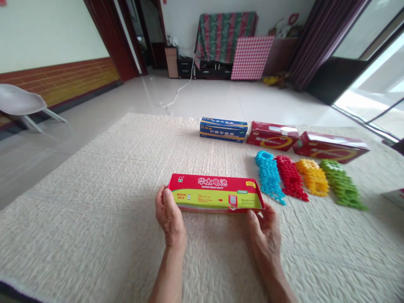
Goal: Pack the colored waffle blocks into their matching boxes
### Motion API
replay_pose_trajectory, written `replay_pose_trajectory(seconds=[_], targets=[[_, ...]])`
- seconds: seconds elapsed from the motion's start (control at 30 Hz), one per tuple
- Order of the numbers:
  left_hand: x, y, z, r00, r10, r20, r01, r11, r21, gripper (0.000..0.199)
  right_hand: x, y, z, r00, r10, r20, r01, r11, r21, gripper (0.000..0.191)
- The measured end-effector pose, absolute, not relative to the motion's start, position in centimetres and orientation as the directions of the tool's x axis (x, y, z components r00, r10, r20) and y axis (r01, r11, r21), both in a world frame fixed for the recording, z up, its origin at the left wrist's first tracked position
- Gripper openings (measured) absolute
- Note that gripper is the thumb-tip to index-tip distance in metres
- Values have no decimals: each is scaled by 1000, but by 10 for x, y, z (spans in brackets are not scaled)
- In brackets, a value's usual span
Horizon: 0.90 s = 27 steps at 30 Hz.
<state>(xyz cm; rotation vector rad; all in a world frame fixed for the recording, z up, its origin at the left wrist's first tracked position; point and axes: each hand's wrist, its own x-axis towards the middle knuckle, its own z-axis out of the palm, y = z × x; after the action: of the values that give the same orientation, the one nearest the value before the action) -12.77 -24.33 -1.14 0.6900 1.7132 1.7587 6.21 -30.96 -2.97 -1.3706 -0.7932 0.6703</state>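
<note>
A long red and yellow-green battery box (202,195) is held level between my two hands, its printed face toward me. My left hand (170,214) grips its left end, thumb on the near face. At the right end, my right hand (265,227) holds the lower corner, thumb near the bottom edge. To the right lie rows of plastic interlocking pieces: blue (270,176), red (291,177), yellow (313,176) and green (342,183). Whether anything is inside the box cannot be seen.
Behind stand a blue battery box (223,130) and two dark red boxes, one in the middle (273,136) and one farther right (331,146). All rest on a cream quilted mat (94,181). A white box edge (394,197) shows at right. A white chair (20,101) stands left.
</note>
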Motion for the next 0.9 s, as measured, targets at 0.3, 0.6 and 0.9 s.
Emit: replay_pose_trajectory(seconds=[0.3, 0.6, 0.9], targets=[[-129, -243, -7, -689, 724, 41, -11, -68, 998, 44, 60, -307, -32, 516, 853, 73, 102, 23, -994, 47], [-135, -240, -15, -653, 758, 3, 68, 55, 996, 55, 56, -306, -36, 521, 845, 120, 312, -58, -948, 47], [-184, -157, -21, -605, 791, 88, 198, 43, 979, 50, 28, -212, -41, 303, 871, 388, 531, 184, -827, 40]])
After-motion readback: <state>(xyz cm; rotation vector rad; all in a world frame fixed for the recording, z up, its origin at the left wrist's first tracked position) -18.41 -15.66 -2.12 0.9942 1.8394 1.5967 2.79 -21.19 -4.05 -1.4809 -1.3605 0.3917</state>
